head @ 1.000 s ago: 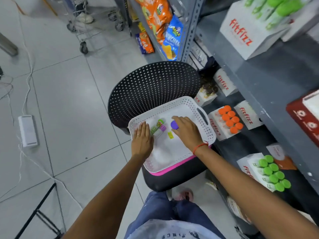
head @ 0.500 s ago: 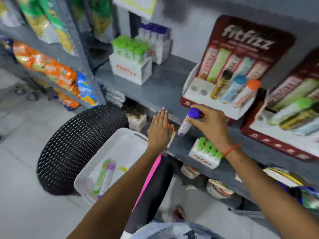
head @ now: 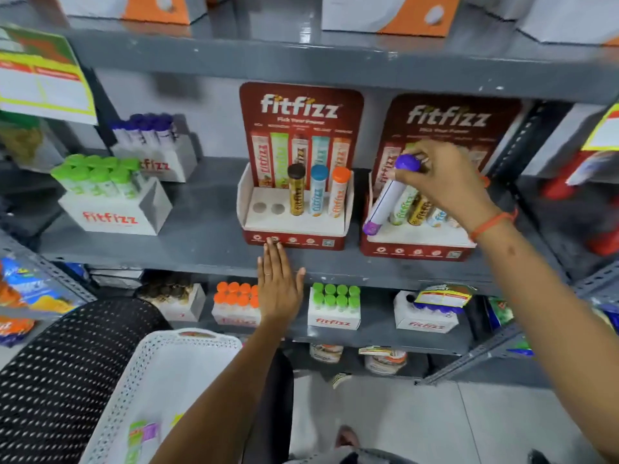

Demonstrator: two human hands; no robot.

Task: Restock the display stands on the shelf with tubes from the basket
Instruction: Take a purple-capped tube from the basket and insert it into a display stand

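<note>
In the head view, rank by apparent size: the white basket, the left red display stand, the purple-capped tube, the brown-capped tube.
1. white basket, nearest the camera, so flattered
2. left red display stand
3. purple-capped tube
4. brown-capped tube

right hand (head: 442, 177) hiding the right display stand (head: 418, 242) printed tubes, basket (head: 174, 373) cut off at 7 o'clock, its tubes (head: 142, 437) blurred, upper-shelf boxes (head: 385, 15) cropped at 12 o'clock
</note>
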